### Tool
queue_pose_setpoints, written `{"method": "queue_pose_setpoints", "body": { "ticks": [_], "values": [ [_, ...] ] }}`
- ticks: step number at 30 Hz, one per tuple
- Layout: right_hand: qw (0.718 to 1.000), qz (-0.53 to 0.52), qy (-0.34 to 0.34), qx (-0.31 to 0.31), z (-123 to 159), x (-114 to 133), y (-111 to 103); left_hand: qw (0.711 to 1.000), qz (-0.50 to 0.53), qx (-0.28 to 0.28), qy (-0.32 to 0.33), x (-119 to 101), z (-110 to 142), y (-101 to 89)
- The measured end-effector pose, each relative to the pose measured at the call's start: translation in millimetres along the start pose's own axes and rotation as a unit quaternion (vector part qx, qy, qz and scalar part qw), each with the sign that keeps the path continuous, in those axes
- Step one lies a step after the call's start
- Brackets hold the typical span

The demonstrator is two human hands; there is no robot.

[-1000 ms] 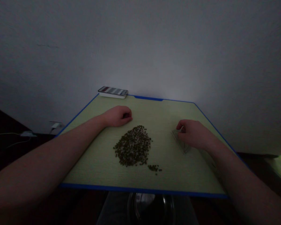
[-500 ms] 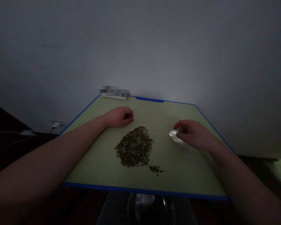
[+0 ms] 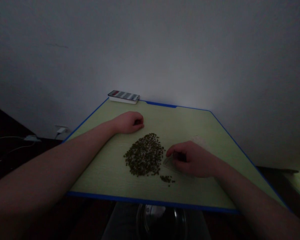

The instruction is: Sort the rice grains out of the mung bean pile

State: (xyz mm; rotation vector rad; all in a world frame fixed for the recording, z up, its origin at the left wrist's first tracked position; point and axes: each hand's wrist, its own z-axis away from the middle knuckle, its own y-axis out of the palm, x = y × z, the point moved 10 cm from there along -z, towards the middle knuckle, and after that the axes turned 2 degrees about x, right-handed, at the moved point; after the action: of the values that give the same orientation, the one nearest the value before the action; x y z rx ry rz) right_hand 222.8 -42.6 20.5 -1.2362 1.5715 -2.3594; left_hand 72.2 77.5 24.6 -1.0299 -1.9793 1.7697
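A heap of small dark green grains (image 3: 145, 156) with paler patches among them lies mid-table. A little cluster of the same grains (image 3: 167, 179) sits apart at its lower right. My right hand (image 3: 193, 160) is curled just right of the heap, around a clear, thin plastic piece (image 3: 168, 162). Only the front edge of that plastic shows; the rest is hidden under the fingers. Beyond the heap, my left hand (image 3: 130, 122) rests on the table with its fingers loosely curled in and nothing visible in them.
The pale green table (image 3: 110, 181) has a blue rim. A phone (image 3: 124, 95) lies on a white box (image 3: 122, 100) at the far left corner, by the wall. A faint whitish patch (image 3: 199, 140) is behind my right hand. Below the near edge, a shiny round container (image 3: 162, 221) stands between my legs.
My right hand has moved left and nearer me, up to the heap, carrying the clear plastic. The left hand stays in place. The view has shifted slightly.
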Motion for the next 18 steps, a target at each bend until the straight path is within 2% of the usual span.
{"method": "queue_pose_setpoints", "body": {
  "ticks": [6, 18],
  "values": [
    [0.999, 0.008, -0.037, 0.003, -2.9, 11.2, 5.5, 1.0, 0.005, -0.001, -0.003, 1.3, 0.0, 0.0],
    [0.997, 0.019, -0.068, 0.004, -1.2, 18.4, 7.1, 1.0, 0.007, 0.007, -0.004, 1.5, 0.0, 0.9]
  ]
}}
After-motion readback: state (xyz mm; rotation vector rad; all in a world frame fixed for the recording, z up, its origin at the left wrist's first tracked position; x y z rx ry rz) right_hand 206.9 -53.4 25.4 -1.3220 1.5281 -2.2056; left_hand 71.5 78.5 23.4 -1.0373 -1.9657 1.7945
